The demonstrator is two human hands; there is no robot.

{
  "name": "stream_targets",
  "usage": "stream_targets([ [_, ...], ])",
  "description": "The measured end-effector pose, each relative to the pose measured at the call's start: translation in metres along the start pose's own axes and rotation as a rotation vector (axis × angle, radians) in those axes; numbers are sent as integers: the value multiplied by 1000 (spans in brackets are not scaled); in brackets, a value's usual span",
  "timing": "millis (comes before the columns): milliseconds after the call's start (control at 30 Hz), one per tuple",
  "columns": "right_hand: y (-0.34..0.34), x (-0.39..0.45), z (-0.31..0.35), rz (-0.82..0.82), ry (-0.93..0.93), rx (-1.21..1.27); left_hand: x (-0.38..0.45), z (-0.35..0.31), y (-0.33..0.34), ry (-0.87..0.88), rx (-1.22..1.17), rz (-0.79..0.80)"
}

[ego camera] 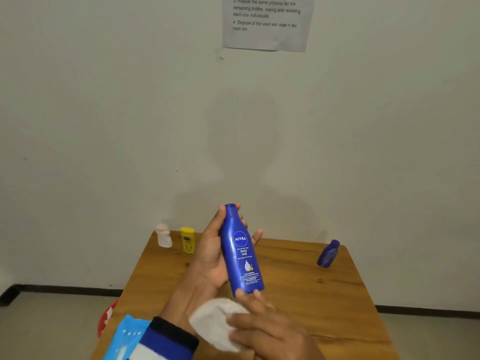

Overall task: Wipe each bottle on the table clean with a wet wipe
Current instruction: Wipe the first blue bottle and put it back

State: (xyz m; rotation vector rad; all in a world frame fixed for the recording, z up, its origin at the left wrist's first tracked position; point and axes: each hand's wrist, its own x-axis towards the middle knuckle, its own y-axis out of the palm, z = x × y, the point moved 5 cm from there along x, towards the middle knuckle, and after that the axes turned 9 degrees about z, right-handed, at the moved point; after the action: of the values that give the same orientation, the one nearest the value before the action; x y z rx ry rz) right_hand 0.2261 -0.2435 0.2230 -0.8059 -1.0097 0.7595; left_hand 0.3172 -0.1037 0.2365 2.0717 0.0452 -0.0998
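Note:
My left hand (211, 252) holds a tall blue lotion bottle (241, 252) upright above the wooden table (298, 294), fingers wrapped behind it. My right hand (265, 326) is just below the bottle's base, gripping a crumpled white wet wipe (214, 323), with two fingertips touching the bottle's bottom edge. A small white bottle (163, 235) and a yellow bottle (187, 240) stand at the table's far left corner. At the far right stands a small dark blue bottle (328, 253).
A light blue wet wipe pack (124, 339) lies at the table's near left edge, partly hidden by my sleeve. A red bin (106, 318) sits on the floor left of the table. A printed instruction sheet (267, 22) hangs on the wall.

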Motion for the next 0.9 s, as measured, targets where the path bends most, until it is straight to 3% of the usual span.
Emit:
stream_targets([
  [100,-55,0,7,-240,133,331,-3,-4,1,5,18,0],
  [167,-83,16,-6,-423,178,363,-3,1,4,-34,36,10],
  [233,-97,38,-22,-484,239,274,-5,13,11,-115,25,42],
  [333,-77,62,-34,-309,293,79,-12,25,26,-202,-8,106],
  [400,-45,61,-35,-174,322,-71,-13,22,29,-172,15,83],
  [467,-24,51,-23,-144,321,-86,-9,15,23,-113,20,24],
  [567,-8,30,6,-100,170,-89,-4,4,9,-10,-8,-34],
  [667,-13,9,21,-46,39,12,-3,-5,4,17,3,5],
  [733,-40,5,17,-176,75,137,-3,-9,5,25,-1,38],
  [833,-88,18,-5,-491,227,75,-5,-6,10,9,26,59],
  [900,-103,36,-24,-567,336,85,-5,3,15,-21,65,61],
])
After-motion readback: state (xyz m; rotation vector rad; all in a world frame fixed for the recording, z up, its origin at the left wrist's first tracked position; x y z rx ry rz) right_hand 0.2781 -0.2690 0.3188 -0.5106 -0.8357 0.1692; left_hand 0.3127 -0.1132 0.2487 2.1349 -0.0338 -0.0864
